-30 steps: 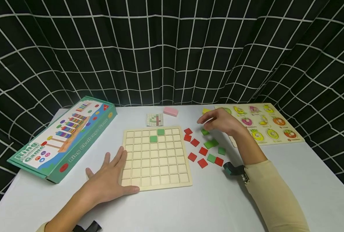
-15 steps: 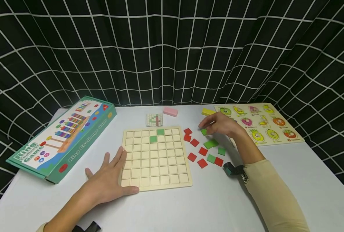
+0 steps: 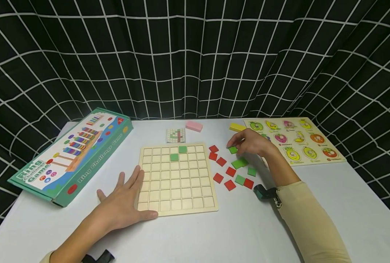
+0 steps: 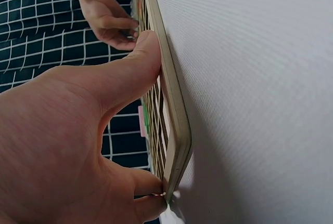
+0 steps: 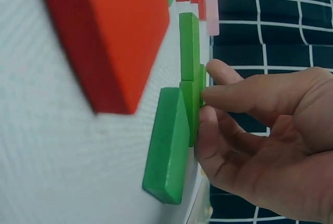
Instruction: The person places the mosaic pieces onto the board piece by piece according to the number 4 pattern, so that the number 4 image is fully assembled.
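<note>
We see the person's left hand (image 3: 122, 206) at the near left corner of the pale grid board (image 3: 182, 182), its fingers extended and spread apart along the left edge, its thumb resting on the near edge. The board lies flat on the white table (image 3: 195, 237), about midway between left and right. The right hand (image 3: 252, 143) is to the right of the board, its fingers bent down and touching the farthest loose green tile (image 3: 232, 150); we cannot tell whether the fingertips are clamped on it. Nearer to us lie further green pieces (image 3: 240, 179), mixed with red tiles (image 3: 229, 185) scattered just right of the board. In the board itself we find a far-row green square (image 3: 182, 149), with a second-row green square (image 3: 174, 157) diagonally nearer and to its left. Beyond the board's far edge lie a small patterned card (image 3: 176, 135) and, to its right, a pink block (image 3: 194, 126). We see a yellow block (image 3: 237, 127) beside the fruit board (image 3: 300, 142) at the far right, and a Ring Challenge Game box (image 3: 99, 166) at the left.
</note>
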Motion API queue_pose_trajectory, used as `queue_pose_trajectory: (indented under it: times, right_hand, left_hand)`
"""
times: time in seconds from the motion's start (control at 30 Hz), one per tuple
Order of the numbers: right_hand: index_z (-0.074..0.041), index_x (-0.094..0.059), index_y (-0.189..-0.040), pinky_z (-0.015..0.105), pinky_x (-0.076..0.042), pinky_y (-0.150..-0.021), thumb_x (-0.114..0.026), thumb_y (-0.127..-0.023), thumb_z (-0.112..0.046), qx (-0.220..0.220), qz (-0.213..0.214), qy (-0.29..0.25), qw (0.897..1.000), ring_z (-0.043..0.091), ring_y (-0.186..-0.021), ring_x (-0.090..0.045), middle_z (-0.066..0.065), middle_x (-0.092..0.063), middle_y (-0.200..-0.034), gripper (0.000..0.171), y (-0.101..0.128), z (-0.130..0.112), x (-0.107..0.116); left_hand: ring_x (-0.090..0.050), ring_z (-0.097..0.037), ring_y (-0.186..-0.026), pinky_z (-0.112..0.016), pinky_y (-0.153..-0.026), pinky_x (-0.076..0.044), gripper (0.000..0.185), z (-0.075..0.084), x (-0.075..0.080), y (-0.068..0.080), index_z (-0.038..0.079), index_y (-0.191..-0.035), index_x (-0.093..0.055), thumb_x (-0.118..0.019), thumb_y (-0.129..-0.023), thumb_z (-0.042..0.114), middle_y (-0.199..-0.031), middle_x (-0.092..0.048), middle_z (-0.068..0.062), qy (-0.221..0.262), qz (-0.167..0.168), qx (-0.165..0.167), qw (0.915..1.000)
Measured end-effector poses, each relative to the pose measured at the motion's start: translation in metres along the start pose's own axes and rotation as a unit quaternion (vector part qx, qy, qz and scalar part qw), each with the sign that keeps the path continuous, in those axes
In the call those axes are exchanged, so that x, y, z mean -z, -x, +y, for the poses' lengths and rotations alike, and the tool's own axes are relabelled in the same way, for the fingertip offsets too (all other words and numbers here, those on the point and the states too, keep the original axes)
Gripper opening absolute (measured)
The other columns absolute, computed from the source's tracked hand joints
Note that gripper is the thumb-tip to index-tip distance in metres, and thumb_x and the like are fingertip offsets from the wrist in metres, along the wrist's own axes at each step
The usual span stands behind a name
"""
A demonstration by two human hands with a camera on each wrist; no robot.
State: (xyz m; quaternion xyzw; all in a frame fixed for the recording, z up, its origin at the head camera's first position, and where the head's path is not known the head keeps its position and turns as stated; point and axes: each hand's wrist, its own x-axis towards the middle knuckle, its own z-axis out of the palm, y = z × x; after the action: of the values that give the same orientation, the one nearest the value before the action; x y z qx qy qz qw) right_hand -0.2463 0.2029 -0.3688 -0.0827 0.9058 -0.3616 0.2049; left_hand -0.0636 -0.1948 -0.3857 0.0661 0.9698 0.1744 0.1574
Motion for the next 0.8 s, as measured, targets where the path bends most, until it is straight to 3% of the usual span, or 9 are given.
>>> queue_pose_trajectory:
  times: [0.23,0.8]
  right_hand:
    - [0.001,-0.077,-0.109,0.028,-0.049,-0.077,-0.078,-0.077,0.01,0.001,0.003,0.013,1.0,0.027,-0.096,-0.052,0.015,-0.061,-0.102,0.034,-0.0012,-0.0018,-0.0007]
    - [-0.001,-0.078,-0.11,0.029,-0.051,-0.077,-0.079,-0.078,0.008,-0.012,0.031,0.039,0.999,0.028,-0.096,-0.056,0.016,-0.066,-0.106,0.033,0.0013,-0.0055,-0.0033]
  left_hand:
    - [-0.008,-0.064,-0.152,-0.1,-0.086,-0.002,0.136,-0.001,-0.0006,-0.0006,0.002,-0.165,-0.021,-0.077,-0.069,0.079,-0.176,-0.009,-0.016,-0.005,-0.002,0.001,1.0]
    - [-0.007,-0.062,-0.154,-0.099,-0.089,-0.001,0.136,-0.0003,-0.0002,0.0007,0.005,-0.167,-0.016,-0.077,-0.071,0.079,-0.176,-0.007,-0.013,-0.005,-0.006,0.006,1.0]
